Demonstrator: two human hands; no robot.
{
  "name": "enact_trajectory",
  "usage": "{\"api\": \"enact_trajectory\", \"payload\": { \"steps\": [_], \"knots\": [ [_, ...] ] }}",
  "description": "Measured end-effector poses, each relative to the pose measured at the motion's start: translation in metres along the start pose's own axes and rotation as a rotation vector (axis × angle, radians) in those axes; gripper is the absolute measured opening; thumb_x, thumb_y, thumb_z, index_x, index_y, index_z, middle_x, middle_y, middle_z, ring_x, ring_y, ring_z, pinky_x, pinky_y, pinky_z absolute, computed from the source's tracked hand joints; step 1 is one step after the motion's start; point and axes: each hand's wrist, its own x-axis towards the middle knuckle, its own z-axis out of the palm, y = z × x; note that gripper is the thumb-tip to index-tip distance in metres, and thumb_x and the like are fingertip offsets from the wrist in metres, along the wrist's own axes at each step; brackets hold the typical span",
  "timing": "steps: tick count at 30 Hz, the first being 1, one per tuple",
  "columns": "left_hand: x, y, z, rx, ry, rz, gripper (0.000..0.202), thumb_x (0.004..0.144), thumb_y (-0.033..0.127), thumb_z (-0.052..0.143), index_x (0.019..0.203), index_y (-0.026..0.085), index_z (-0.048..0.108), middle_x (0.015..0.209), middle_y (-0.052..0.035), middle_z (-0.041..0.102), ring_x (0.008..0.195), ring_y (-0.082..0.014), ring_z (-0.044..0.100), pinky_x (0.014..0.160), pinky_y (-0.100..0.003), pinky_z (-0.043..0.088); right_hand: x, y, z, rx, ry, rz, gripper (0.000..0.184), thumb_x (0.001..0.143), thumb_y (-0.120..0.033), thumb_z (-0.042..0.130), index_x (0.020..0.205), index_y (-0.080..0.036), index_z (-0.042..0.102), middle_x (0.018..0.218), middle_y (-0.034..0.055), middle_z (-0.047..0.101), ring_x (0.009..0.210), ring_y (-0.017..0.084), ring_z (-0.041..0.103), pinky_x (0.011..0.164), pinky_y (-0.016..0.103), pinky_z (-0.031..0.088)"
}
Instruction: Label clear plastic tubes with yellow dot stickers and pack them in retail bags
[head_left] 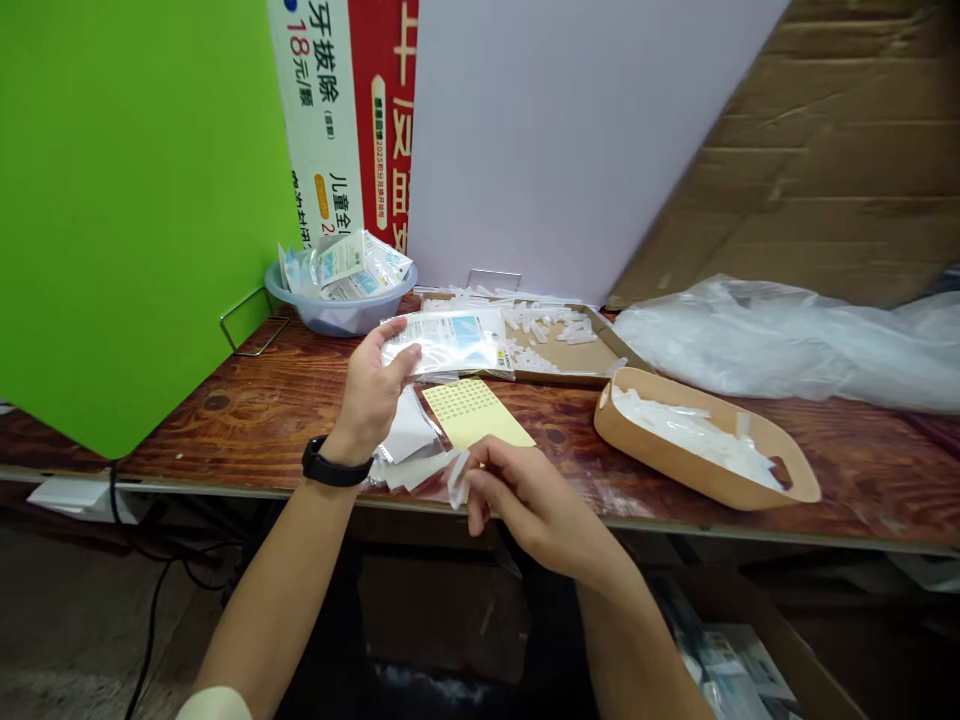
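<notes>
Left hand (367, 395), a black watch (337, 462) on its wrist, gripping a clear plastic packet (442, 342) above a wooden bench (225, 400); right hand (525, 505) pinching a small white strip (457, 478), just beside a yellow dotted card (472, 412) and a pile of white paper scraps (409, 440). Behind the hands, a cardboard tray (607, 340) of white plastic pieces (551, 330), with a blue basin (337, 318) of packets (349, 268) to its left. Further right, a tan paper tray (675, 460) of white plastic (694, 430) and, behind it, a crumpled plastic sheet (780, 345).
</notes>
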Motion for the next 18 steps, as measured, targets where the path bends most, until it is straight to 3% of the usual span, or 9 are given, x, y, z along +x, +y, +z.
{"api": "enact_trajectory", "payload": {
  "steps": [2,6,12,18],
  "knots": [
    [-0.002,-0.001,0.000,0.002,-0.063,0.012,0.058,0.070,0.025,0.072,0.122,0.013,0.049,0.117,-0.0114,0.061,0.101,-0.0197,0.060,0.096,-0.038,0.046,0.010,0.012,0.005,0.087,0.081,0.089,0.018,0.095,-0.031,0.044,0.085,-0.018,0.052,0.051,-0.0019,0.059,0.048,0.012,0.055,0.052,0.023,0.044],
    [-0.009,-0.004,0.005,-0.007,-0.165,-0.012,0.066,0.072,0.026,0.072,0.129,0.013,0.043,0.128,-0.0140,0.055,0.117,-0.0245,0.054,0.105,-0.042,0.040,0.029,0.032,0.011,0.224,0.293,0.115,0.011,0.087,-0.030,0.053,0.087,-0.019,0.050,0.053,-0.0050,0.057,0.046,0.013,0.057,0.051,0.024,0.044],
    [-0.014,-0.007,0.009,-0.034,-0.231,-0.052,0.072,0.074,0.028,0.072,0.135,0.013,0.037,0.135,-0.0155,0.051,0.124,-0.0264,0.050,0.108,-0.042,0.037,0.043,0.033,0.008,0.175,0.565,0.091,0.016,0.075,-0.017,0.047,0.074,-0.016,0.063,0.058,0.0004,0.061,0.057,0.013,0.057,0.059,0.027,0.046],
    [-0.017,-0.010,0.011,0.016,-0.222,-0.054,0.069,0.076,0.030,0.071,0.135,0.014,0.040,0.134,-0.0143,0.053,0.125,-0.0273,0.049,0.107,-0.043,0.039,0.054,0.032,0.011,0.623,0.588,0.002,0.015,0.074,-0.027,0.063,0.083,-0.016,0.069,0.069,0.0019,0.065,0.065,0.013,0.058,0.066,0.028,0.046]
  ]
}}
